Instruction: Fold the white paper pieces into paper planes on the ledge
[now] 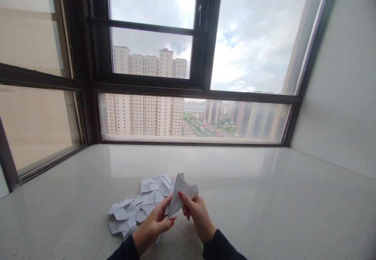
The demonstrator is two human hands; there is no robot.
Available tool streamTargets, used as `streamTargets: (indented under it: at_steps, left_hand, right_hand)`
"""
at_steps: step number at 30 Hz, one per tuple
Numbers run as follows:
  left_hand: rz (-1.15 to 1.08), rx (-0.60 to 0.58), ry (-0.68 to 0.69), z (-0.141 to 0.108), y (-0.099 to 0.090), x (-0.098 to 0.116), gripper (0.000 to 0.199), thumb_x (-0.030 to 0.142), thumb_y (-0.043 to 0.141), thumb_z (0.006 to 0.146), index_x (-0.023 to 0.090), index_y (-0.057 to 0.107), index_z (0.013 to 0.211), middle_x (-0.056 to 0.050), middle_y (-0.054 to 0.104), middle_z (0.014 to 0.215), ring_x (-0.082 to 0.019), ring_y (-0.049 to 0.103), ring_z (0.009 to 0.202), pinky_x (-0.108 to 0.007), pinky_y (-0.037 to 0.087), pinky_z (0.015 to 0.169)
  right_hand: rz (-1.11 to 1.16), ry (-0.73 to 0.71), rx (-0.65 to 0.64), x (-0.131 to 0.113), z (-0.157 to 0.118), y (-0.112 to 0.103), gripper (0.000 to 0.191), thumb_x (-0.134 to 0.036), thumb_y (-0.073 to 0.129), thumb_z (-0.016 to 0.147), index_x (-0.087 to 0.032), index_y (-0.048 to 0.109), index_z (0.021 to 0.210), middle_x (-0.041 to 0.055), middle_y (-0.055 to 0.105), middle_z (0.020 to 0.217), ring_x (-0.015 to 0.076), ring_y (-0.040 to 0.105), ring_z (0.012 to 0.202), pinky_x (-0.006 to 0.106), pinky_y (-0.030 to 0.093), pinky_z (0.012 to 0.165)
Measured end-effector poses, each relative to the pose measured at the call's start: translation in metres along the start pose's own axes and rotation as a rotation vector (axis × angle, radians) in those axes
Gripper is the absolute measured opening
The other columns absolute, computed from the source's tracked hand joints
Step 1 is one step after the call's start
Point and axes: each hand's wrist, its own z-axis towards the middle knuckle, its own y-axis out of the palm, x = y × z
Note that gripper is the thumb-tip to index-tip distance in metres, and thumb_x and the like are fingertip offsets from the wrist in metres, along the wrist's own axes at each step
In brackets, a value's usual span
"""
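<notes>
White folded sheet (183, 192): 1 piece of paper, held in 2 hands, just beside the paper pile (126, 215) on its right and raised over the sill. Its upper end is pointed, 1 flap leans to the right, and its lower end becomes narrow.

Paper pile: many white folded pieces, overlapping loosely. Perhaps they lie so near the hands for easy reach; I judge this only from the position.

Left hand (151, 225): partly in front of the pile. The index finger is against the lower left edge of the sheet; the thumb is extended near the narrow end. Whether they squeeze it fully, I cannot tell. The other fingers are mostly hidden.

Right hand (202, 217): right of the pile, with the thumb pressed on the front face and the other fingers curled below, so it pinches the sheet. This hold seems to keep the layers flat, while the left hand supports the narrow end.

Arms: dark sleeves (222, 247) come from below, 1 on each side, and the wrists turn inward toward each other.

Pale speckled sill (264, 205): under the pile, extending to its right.

Dark window frame (194, 91): beyond the pile, with tall buildings (143, 115) outside.
</notes>
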Motion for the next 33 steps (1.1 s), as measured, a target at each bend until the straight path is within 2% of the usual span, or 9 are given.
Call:
streamTargets:
  at_steps: [5,8,15,21,28,33]
  left_hand:
    - [0.239,0.001,0.045,-0.003,0.003,0.008,0.045,0.029,0.054,0.075,0.02,0.046,0.118,-0.005,0.05,0.121,-0.026,0.038,0.114,-0.038,0.025,0.098]
    - [0.274,0.01,0.065,-0.004,0.006,0.008,0.049,0.028,0.053,0.076,0.02,0.04,0.122,-0.005,0.048,0.123,-0.026,0.035,0.117,-0.039,0.025,0.099]
    - [0.39,0.074,0.096,-0.004,0.003,-0.001,0.045,0.029,0.049,0.078,0.017,0.043,0.121,-0.006,0.048,0.124,-0.026,0.034,0.119,-0.04,0.022,0.101]
    - [0.378,0.096,0.111,-0.005,0.006,-0.003,0.053,0.03,0.052,0.076,0.02,0.035,0.126,-0.004,0.038,0.132,-0.025,0.03,0.121,-0.037,0.02,0.102]
    - [0.31,0.038,0.099,-0.007,0.009,-0.005,0.059,0.03,0.054,0.075,0.021,0.029,0.128,-0.006,0.034,0.134,-0.026,0.033,0.119,-0.035,0.032,0.097]
    - [0.344,0.04,0.086,-0.008,0.01,-0.001,0.057,0.029,0.051,0.077,0.02,0.03,0.128,-0.005,0.034,0.134,-0.024,0.029,0.122,-0.033,0.029,0.098]
  right_hand:
    - [0.043,-0.014,-0.008,0.001,-0.002,0.0,0.046,-0.054,0.061,0.057,-0.015,0.044,0.041,-0.0047,0.04,0.03,0.0028,0.03,0.027,0.017,0.018,0.029]
    - [0.032,-0.011,-0.008,0.001,-0.001,0.0,0.045,-0.054,0.062,0.056,-0.014,0.045,0.042,-0.0042,0.042,0.031,0.0029,0.03,0.026,0.017,0.017,0.028]
    - [0.004,0.008,0.008,0.001,0.0,0.002,0.045,-0.056,0.063,0.053,-0.014,0.049,0.046,-0.0039,0.043,0.031,0.0041,0.033,0.026,0.017,0.019,0.027]
    - [0.057,0.0,0.008,0.003,-0.001,0.001,0.044,-0.054,0.063,0.056,-0.013,0.048,0.044,-0.0036,0.044,0.032,0.0029,0.031,0.027,0.017,0.017,0.029]
    - [0.176,0.065,-0.012,0.003,-0.003,0.001,0.042,-0.051,0.064,0.057,-0.013,0.048,0.046,-0.0055,0.042,0.031,0.0014,0.026,0.026,0.017,0.014,0.029]
    - [0.089,0.029,-0.009,0.003,-0.002,0.001,0.044,-0.052,0.063,0.057,-0.013,0.047,0.043,-0.004,0.044,0.032,0.0021,0.03,0.026,0.017,0.016,0.029]
